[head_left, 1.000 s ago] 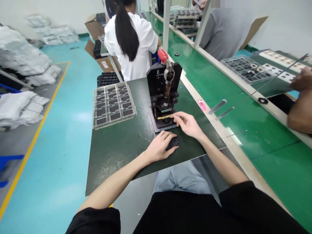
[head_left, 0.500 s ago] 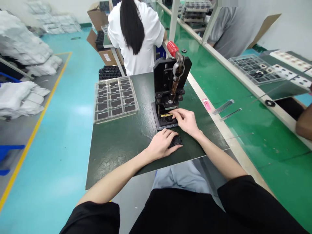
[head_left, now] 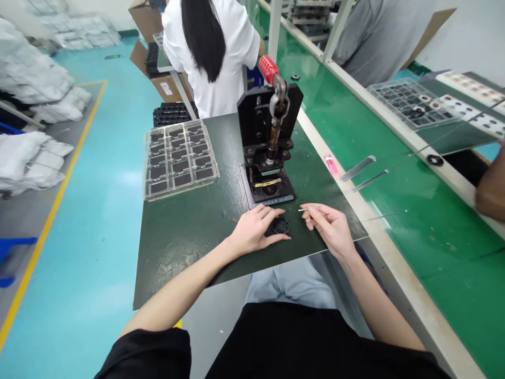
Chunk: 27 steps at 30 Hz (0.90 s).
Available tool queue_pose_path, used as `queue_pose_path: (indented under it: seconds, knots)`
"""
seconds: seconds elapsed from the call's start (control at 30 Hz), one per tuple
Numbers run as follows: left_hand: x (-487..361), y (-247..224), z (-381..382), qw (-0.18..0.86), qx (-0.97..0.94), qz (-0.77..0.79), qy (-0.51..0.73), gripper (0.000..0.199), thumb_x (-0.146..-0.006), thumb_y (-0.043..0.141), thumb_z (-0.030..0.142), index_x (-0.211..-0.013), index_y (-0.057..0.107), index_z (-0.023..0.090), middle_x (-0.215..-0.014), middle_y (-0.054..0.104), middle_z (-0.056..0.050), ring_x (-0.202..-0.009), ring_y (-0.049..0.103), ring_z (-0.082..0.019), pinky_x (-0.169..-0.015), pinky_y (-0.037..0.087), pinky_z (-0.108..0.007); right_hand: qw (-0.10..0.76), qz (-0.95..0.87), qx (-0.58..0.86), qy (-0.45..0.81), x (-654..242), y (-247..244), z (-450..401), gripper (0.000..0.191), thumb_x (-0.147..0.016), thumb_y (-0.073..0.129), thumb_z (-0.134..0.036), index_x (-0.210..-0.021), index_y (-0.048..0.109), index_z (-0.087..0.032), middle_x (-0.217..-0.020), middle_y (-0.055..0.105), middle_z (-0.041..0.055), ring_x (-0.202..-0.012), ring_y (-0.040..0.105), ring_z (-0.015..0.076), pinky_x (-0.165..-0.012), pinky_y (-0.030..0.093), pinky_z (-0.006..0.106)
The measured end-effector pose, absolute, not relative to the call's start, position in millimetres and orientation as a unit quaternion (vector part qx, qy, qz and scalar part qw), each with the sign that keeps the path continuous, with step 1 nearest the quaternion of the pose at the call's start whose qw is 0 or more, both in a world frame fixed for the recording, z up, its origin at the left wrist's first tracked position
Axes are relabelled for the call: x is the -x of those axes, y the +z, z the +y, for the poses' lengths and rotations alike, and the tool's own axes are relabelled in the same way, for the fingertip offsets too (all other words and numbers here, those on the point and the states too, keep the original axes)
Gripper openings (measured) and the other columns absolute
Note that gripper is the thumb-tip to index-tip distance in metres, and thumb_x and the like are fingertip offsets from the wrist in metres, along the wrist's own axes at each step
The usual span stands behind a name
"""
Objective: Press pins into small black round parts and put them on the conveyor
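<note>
My left hand point(head_left: 256, 229): curved open around the black disc point(head_left: 281, 226), near worktop point(head_left: 185, 226).
My right hand point(head_left: 329, 226): pinching a thin pin point(head_left: 305, 209).
Press point(head_left: 270, 142): beyond both, blocking my view behind.
Tray point(head_left: 180, 167): far left.

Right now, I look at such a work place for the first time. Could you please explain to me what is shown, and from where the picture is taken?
There is no robot here. A camera worn on a person's head looks forward and down at two bare hands.

The left hand lies on the dark green table, thumb and fingers curved around a round black part; how firmly, I cannot tell. The right hand pinches a thin pale stick in its fingertips.

Beyond the hands stands a black hand-lever device with a red grip. A yellow strip lies on its base. To its left is a clear tray with dark pieces in its compartments.
</note>
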<state>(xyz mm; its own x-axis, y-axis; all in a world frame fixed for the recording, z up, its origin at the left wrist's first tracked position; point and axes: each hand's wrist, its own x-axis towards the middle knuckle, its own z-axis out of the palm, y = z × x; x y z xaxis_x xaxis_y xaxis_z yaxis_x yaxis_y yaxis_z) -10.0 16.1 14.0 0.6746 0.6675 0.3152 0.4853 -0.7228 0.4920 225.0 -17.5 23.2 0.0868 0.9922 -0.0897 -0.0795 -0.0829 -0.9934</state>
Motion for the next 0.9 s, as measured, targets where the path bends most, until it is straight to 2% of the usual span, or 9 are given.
queue_pose_path:
  seconds: [0.07,0.13,0.27,0.33,0.47,0.63,0.9]
  knots:
    - [7.4,12.4,13.2,0.170,-0.886,0.343,0.261,0.079,-0.083,0.069,0.074,-0.136,0.056,0.017,-0.117,0.072,-0.014,-0.110,0.068,-0.031,-0.095,0.059,-0.045,0.525,-0.455,0.537,0.478,-223.3,22.9,-21.6,0.039,-0.084,0.078,-0.057,-0.086,0.077,-0.018,-0.070,0.068,0.0029,-0.052,0.053,0.0106,-0.051,0.048,0.027]
    - [6.7,13.2,12.5,0.188,-0.887,0.335,0.256,0.083,-0.082,0.073,0.073,-0.140,0.052,0.018,-0.126,0.071,-0.014,-0.114,0.067,-0.030,-0.097,0.059,-0.045,0.526,-0.476,0.544,0.448,-220.4,22.7,-23.2,0.038,-0.086,0.077,-0.056,-0.079,0.074,-0.018,-0.067,0.065,0.0017,-0.049,0.051,0.0101,-0.050,0.046,0.026]
    - [8.4,16.3,13.4,0.251,-0.876,0.338,0.236,0.067,-0.090,0.075,0.054,-0.143,0.048,0.023,-0.120,0.075,-0.007,-0.112,0.068,-0.027,-0.095,0.060,-0.042,0.529,-0.499,0.545,0.417,-212.9,17.1,-24.6,0.038,-0.084,0.080,-0.053,-0.072,0.068,-0.019,-0.066,0.065,0.0014,-0.051,0.054,0.0107,-0.049,0.045,0.024]
    - [8.6,16.3,13.0,0.271,-0.863,0.351,0.242,0.062,-0.090,0.076,0.051,-0.140,0.050,0.023,-0.115,0.076,-0.006,-0.111,0.069,-0.026,-0.095,0.059,-0.041,0.522,-0.518,0.548,0.399,-209.6,12.7,-25.0,0.036,-0.085,0.079,-0.050,-0.074,0.067,-0.019,-0.071,0.067,0.0025,-0.056,0.058,0.0118,-0.052,0.047,0.024]
    - [6.8,14.0,11.7,0.283,-0.852,0.366,0.245,0.061,-0.088,0.078,0.050,-0.135,0.052,0.023,-0.112,0.077,-0.006,-0.114,0.068,-0.027,-0.096,0.059,-0.042,0.474,-0.595,0.545,0.352,-206.1,9.2,-24.9,0.028,-0.095,0.069,-0.041,-0.077,0.062,-0.020,-0.077,0.070,0.0029,-0.061,0.061,0.0126,-0.059,0.049,0.025]
    - [4.4,11.5,11.7,0.289,-0.849,0.371,0.243,0.061,-0.087,0.080,0.048,-0.134,0.051,0.022,-0.114,0.078,-0.006,-0.116,0.068,-0.028,-0.096,0.058,-0.042,0.421,-0.672,0.536,0.290,-205.5,14.1,-24.5,0.025,-0.099,0.062,-0.032,-0.077,0.058,-0.021,-0.069,0.063,-0.0007,-0.057,0.055,0.0108,-0.057,0.044,0.024]
    - [3.5,11.8,10.8,0.294,-0.842,0.378,0.247,0.060,-0.086,0.081,0.047,-0.131,0.050,0.023,-0.112,0.077,-0.006,-0.116,0.069,-0.029,-0.095,0.058,-0.043,0.409,-0.724,0.514,0.212,-204.7,13.1,-25.8,0.024,-0.101,0.059,-0.023,-0.078,0.053,-0.021,-0.069,0.057,-0.0021,-0.057,0.050,0.0108,-0.057,0.041,0.024]
